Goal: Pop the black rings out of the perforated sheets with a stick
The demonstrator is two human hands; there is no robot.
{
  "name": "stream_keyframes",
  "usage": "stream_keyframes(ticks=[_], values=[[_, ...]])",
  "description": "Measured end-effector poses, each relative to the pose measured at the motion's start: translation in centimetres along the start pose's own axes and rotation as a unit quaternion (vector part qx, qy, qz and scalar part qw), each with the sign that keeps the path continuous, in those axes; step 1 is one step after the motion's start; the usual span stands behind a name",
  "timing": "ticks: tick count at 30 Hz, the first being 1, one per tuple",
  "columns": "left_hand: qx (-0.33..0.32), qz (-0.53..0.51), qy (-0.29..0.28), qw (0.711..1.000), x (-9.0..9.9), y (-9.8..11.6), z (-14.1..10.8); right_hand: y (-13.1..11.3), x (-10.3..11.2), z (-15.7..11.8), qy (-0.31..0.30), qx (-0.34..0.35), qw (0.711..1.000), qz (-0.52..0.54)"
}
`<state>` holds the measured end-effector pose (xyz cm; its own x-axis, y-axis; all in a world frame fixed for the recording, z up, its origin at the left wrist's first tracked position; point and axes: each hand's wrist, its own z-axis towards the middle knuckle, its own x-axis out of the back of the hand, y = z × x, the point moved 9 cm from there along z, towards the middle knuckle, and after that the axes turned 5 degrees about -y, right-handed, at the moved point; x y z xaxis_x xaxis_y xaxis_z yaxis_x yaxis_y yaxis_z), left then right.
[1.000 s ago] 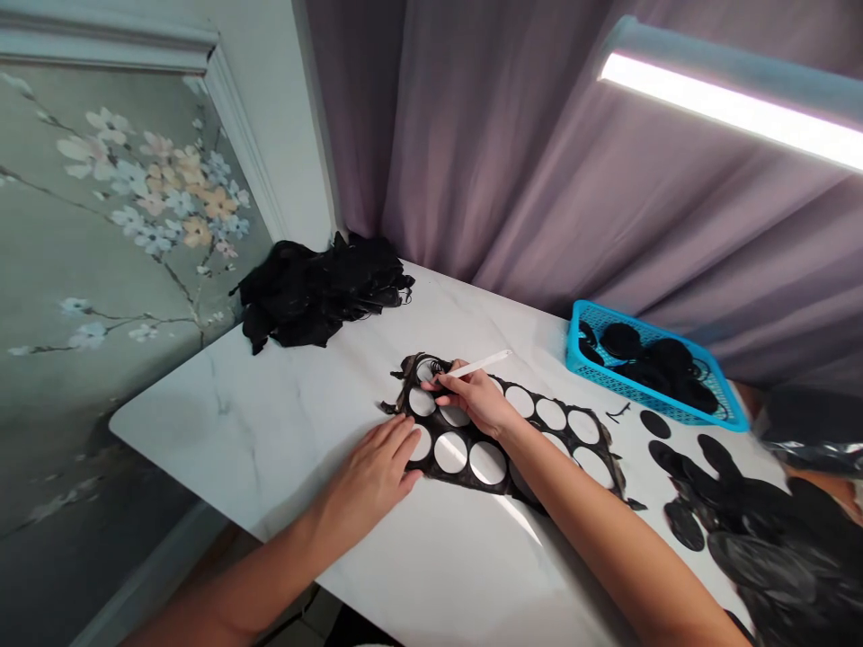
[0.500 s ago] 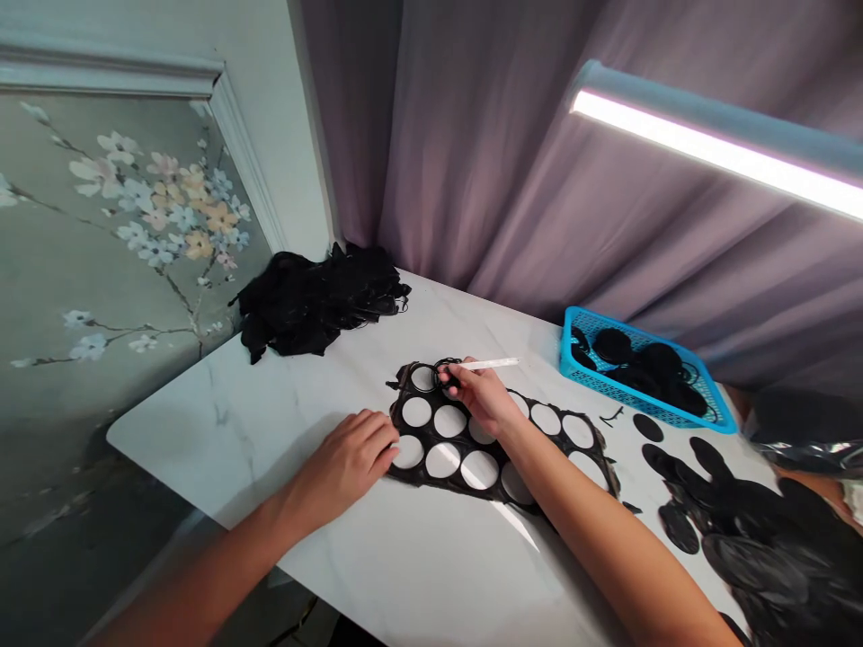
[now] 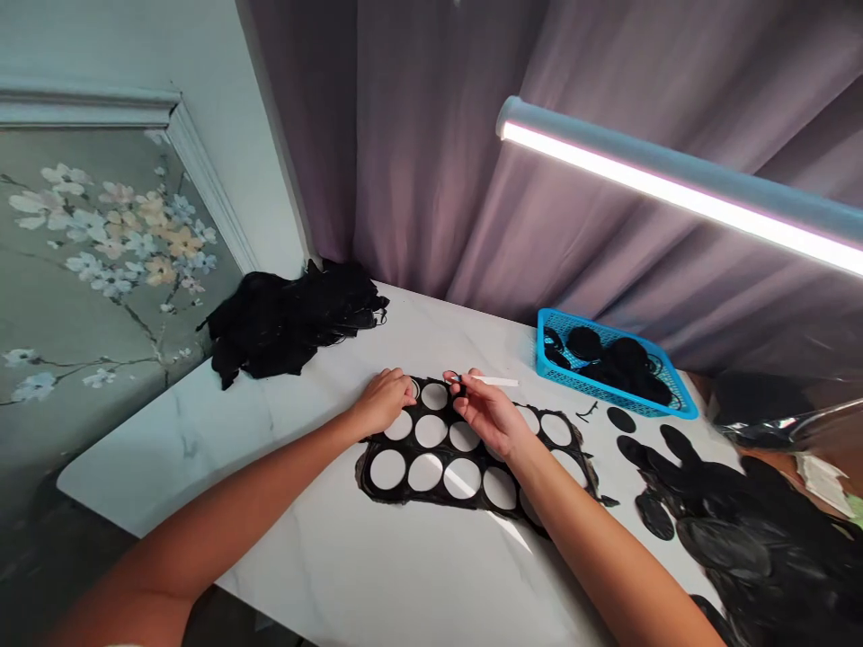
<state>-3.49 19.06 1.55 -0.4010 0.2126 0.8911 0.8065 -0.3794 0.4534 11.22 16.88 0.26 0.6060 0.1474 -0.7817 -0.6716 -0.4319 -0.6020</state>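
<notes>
Logging the head feed from my remote desk, working left to right. Well left of the perforated black sheet [image 3: 410, 449], blossom wallpaper [image 3: 114, 234] covers the wall, and a heap of crumpled black scraps [image 3: 289, 323] lies on the white marble table [image 3: 135, 476]. A mauve curtain [image 3: 431, 153] hangs behind the sheet.

The sheet lies flat, its rows of round holes showing marble through them. The left arm reaches in low from the lower left, and the left hand [image 3: 382, 402] sits at the sheet's upper edge, fingers close together, tips pressed down beside a top-row hole. It is not gripping anything; I read this as pinning the sheet against sliding.

The right arm comes up from the lower right, wrist raised, with the right hand [image 3: 489, 413] over the sheet's upper middle. Thumb and forefinger pinch a white strip [image 3: 497, 382] close to one end, a small dark bit [image 3: 461, 388] showing at the pinch. I cannot tell what that bit is. The short hold looks chosen for fine control.

Right of the sheet, a blue plastic basket [image 3: 593, 397] holds black rounds [image 3: 583, 342], which it seems to keep together. Further right and nearer me, loose black discs [image 3: 725, 548] overlap in a spread.
</notes>
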Motion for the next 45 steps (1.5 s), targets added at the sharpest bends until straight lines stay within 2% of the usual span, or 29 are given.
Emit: stream_keyframes(ticks=[6,14,18,24,29,34,36,39,41,43,45], values=[[0.034,-0.038,0.028,0.998,2.0,-1.1,-0.1,2.0,-1.2,-0.5,-0.006,-0.044,0.999,-0.031],[0.036,-0.057,0.043,0.997,2.6,0.2,-1.1,3.8,-1.4,-0.8,0.030,-0.047,0.998,-0.007],[0.026,-0.035,0.040,0.998,2.3,0.1,-1.2,3.5,-1.0,-0.8,0.052,-0.038,0.997,0.043],[0.034,-0.054,0.049,0.997,2.0,-1.1,-0.9,2.8,-1.5,-0.8,0.034,-0.040,0.994,0.097],[0.019,-0.098,0.109,0.989,3.4,1.0,-1.6,3.8,-1.6,-1.0,0.051,-0.052,0.994,0.083],[-0.021,-0.128,0.098,0.987,3.5,3.8,-2.8,3.1,-2.8,-1.3,0.013,-0.018,0.996,0.081],[-0.028,-0.133,0.087,0.987,3.5,4.1,-4.0,2.0,-3.0,-1.4,-0.003,0.007,0.998,0.054],[-0.043,-0.107,0.077,0.990,3.0,4.3,-7.2,0.6,-2.7,-1.5,0.003,0.046,0.998,-0.032],[-0.077,-0.017,0.062,0.995,1.8,5.1,-9.9,0.8,-2.9,-1.3,-0.012,0.044,0.988,-0.147],[-0.106,0.070,0.064,0.990,0.2,5.9,-12.4,1.9,-3.4,-1.0,-0.045,0.034,0.956,-0.288],[-0.119,0.140,0.079,0.980,-1.3,6.5,-14.1,3.3,-4.2,-0.8,-0.081,0.036,0.906,-0.415]])
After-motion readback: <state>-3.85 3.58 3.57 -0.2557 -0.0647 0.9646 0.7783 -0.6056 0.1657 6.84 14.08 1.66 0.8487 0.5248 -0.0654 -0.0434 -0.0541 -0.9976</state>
